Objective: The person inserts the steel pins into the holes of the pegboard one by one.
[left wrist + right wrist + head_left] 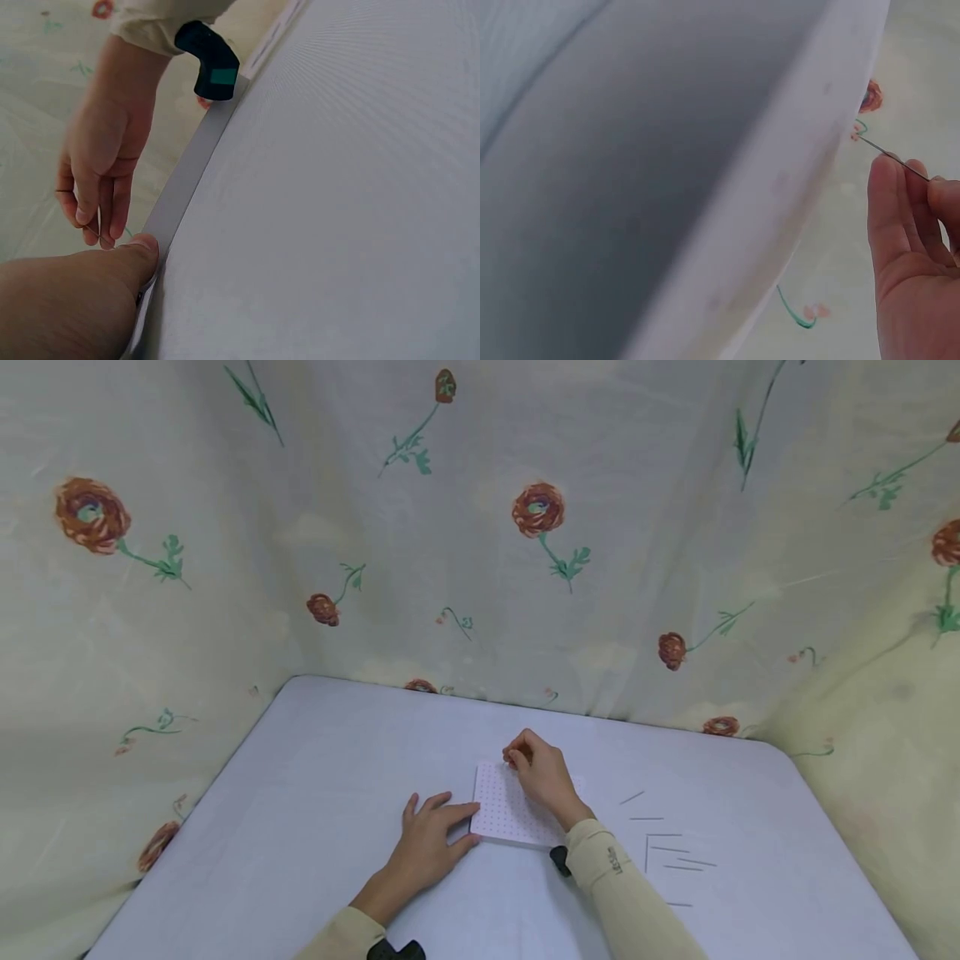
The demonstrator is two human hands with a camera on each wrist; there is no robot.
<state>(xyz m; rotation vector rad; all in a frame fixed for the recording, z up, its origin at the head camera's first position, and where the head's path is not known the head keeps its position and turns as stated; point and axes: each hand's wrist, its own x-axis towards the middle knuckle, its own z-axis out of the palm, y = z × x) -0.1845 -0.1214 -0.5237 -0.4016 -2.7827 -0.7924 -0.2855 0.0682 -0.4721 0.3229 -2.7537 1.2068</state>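
Note:
A white board with a grid of small holes [504, 810] lies flat on the white table. My left hand [431, 843] is at its left side, with thumb and index finger touching the board's edge and the other fingers spread. In the left wrist view, that thumb [142, 251] presses at the board's side. Over the board's far part, my right hand [543, 774] pinches a thin metal rod [905, 166] between thumb and fingers. The right wrist view shows the rod sticking out past the fingertips. Whether its tip touches the board cannot be told.
Several thin rods [665, 835] lie scattered on the table to the right of the board. A flower-patterned curtain [480, 568] hangs behind and beside the white table [337, 760]. Dark wrist devices [560, 860] sit at both sleeves.

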